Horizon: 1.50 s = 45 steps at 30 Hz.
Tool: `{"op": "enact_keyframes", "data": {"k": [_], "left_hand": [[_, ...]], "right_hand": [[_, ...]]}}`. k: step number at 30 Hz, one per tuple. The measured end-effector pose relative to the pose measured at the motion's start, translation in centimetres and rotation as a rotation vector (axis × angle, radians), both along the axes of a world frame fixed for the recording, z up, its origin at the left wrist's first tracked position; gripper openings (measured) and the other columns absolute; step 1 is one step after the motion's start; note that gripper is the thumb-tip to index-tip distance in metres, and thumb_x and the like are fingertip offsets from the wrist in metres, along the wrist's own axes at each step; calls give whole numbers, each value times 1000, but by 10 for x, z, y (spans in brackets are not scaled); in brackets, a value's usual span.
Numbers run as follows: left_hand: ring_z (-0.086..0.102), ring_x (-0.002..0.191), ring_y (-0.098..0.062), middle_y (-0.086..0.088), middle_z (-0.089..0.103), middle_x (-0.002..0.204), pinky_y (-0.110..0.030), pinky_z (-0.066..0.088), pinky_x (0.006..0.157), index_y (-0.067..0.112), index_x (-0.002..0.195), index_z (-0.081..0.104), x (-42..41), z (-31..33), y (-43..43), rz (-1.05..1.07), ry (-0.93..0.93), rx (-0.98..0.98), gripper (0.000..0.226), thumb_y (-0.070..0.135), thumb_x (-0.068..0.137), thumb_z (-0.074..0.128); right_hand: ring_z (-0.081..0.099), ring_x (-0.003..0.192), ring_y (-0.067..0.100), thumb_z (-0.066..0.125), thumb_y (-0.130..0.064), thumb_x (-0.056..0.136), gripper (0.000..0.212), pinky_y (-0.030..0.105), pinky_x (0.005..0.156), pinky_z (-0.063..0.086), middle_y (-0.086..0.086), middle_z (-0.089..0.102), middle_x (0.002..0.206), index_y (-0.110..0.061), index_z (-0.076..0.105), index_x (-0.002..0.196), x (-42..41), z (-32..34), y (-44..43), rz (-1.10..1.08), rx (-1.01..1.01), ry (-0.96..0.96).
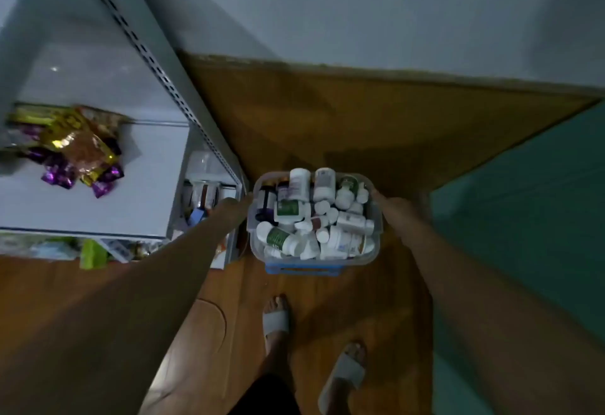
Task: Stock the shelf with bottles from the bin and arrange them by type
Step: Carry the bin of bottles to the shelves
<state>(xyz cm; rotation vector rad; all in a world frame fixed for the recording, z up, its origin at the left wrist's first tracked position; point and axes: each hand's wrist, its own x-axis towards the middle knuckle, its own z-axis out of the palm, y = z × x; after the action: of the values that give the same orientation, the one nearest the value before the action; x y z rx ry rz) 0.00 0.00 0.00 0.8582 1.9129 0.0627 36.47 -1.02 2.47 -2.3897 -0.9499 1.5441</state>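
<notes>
A clear plastic bin (376, 218) with a blue base is heaped with several white pill bottles (322, 185), some with green labels. It hangs low over the wooden floor in front of me. My left hand (240, 206) grips the bin's left rim. My right hand (381, 200) grips its right rim. The fingers of both hands are mostly hidden by the bin's sides. A grey metal shelf unit (144, 205) stands to the left of the bin.
Shiny gold and purple snack packets (78, 149) lie on the shelf's upper board. Lower shelves hold a clear bottle (204, 191) and small boxes. My two feet in white slippers (276, 319) stand on the floor. A teal mat (530, 205) lies at right, and a grey wall behind.
</notes>
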Motion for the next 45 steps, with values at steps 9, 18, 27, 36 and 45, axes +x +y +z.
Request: {"op": "enact_keyframes", "data": {"k": [9,18,27,36,45], "left_hand": [[68,92,-25,-11,72,110,-38,54,73,7,129,66,-1,-58,6,496,-348,-13,58,57,102,58],[58,63,-19,-8,67,81,-29,47,52,6,116,67,0,-28,4,569,-402,-21,52,55,104,55],[69,76,-23,-6,76,79,-37,58,69,9,103,75,-4,68,-55,665,-531,218,45,53,100,63],[69,97,-32,-20,73,109,-46,57,96,-5,115,72,-16,209,-189,987,-736,394,71,63,99,57],[69,104,-35,-24,71,116,-48,58,95,-4,114,75,-68,252,-360,1275,-592,522,79,70,95,58]], "right_hand": [[69,106,28,57,-89,58,92,50,98,57,3,71,120,-26,65,124,23,-92,-2,-370,51,152],[71,100,28,49,-57,101,42,48,97,57,9,76,107,-21,68,111,2,-14,-15,-491,97,213],[73,89,26,50,-61,99,53,39,69,56,10,78,98,-14,70,111,1,82,-59,-593,240,251],[70,102,27,50,-46,106,32,44,92,55,12,73,108,-17,64,106,-19,196,-114,-457,334,487],[70,91,25,52,-45,104,41,40,82,54,11,77,101,-10,74,107,-108,236,-165,32,251,578]]}}
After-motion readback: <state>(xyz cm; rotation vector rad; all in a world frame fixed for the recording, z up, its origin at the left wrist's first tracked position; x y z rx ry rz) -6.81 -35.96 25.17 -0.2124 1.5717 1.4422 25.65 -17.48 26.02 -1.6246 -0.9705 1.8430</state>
